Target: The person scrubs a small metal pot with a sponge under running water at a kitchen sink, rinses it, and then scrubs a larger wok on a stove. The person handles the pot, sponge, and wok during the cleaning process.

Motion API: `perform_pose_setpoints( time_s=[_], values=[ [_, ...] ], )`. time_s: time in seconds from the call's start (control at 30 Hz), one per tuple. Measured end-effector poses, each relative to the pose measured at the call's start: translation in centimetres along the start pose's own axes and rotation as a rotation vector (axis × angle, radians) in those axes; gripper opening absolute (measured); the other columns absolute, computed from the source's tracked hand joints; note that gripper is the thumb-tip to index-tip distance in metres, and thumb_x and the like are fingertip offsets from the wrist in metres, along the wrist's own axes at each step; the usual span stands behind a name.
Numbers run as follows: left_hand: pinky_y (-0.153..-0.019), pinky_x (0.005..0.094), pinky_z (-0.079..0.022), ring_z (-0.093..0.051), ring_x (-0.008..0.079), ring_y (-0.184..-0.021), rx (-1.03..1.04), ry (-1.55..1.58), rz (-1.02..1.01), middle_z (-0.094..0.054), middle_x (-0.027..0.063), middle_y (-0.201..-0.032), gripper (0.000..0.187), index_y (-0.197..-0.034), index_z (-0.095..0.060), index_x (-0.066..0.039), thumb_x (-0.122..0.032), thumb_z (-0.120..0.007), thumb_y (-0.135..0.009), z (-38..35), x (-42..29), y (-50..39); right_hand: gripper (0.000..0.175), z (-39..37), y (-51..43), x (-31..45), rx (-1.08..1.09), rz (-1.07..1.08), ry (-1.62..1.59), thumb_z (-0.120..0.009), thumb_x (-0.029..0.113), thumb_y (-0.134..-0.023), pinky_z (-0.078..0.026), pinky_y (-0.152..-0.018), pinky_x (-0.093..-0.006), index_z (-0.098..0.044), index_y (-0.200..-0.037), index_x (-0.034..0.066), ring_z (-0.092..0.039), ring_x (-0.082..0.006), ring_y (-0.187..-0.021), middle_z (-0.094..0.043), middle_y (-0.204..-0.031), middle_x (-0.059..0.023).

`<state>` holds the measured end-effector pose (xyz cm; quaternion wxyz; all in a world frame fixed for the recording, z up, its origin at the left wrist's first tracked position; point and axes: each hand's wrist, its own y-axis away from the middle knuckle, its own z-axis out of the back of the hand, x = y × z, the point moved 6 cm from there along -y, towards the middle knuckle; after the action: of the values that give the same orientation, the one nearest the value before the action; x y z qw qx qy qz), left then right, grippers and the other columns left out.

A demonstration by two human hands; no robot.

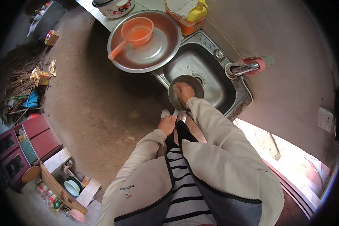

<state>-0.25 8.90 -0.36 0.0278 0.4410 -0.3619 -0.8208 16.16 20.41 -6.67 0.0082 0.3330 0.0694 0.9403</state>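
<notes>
My left hand [167, 124] grips the light-coloured handle of a round metal pan [198, 89], tilted over the near edge of a stainless-steel sink [217, 84]. My right hand [184, 91] is inside the pan, blurred, with its fingers curled against the inner surface; whether it holds a cloth or scrubber I cannot tell. The sink's drain shows partly behind the pan's far rim. Left of the sink rests a wide metal basin [161, 58] with an orange plastic dipper [137, 32] lying in it.
A rice cooker [114, 10] and a yellow pump bottle [197, 12] stand beyond the basin. A chrome pipe [245, 68] comes from the wall at the sink's right. Far left are brushwood [22, 73] and a red cabinet [42, 135].
</notes>
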Motion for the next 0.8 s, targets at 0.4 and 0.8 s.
perform_pose_setpoints(
  time_s=[0.4,0.8],
  values=[
    [-0.062,0.0479,-0.049,-0.063,0.0387,-0.06,0.096,0.07,0.14,-0.063,0.0252,-0.075,0.047,-0.086,-0.06,0.004,-0.037,-0.041,-0.099,-0.1,-0.5,0.5,0.023,0.6,-0.8,0.9,0.032,0.099,0.164,-0.054,0.01,-0.086,-0.053,-0.076,-0.0466,-0.062,-0.107,0.0048,-0.065,-0.037,-0.091,-0.063,-0.103,-0.0182],
    [-0.083,0.0528,-0.045,-0.057,0.0476,-0.094,-0.039,-0.114,-0.077,-0.064,0.0266,-0.094,0.042,-0.089,-0.063,0.001,-0.033,-0.04,-0.098,0.8,-0.1,0.2,0.029,4.4,0.9,8.4,0.137,0.314,-0.092,-0.057,0.012,-0.09,-0.049,-0.074,-0.0437,-0.062,-0.118,0.02,-0.061,-0.0351,-0.088,-0.058,-0.092,-0.0138]
  ],
)
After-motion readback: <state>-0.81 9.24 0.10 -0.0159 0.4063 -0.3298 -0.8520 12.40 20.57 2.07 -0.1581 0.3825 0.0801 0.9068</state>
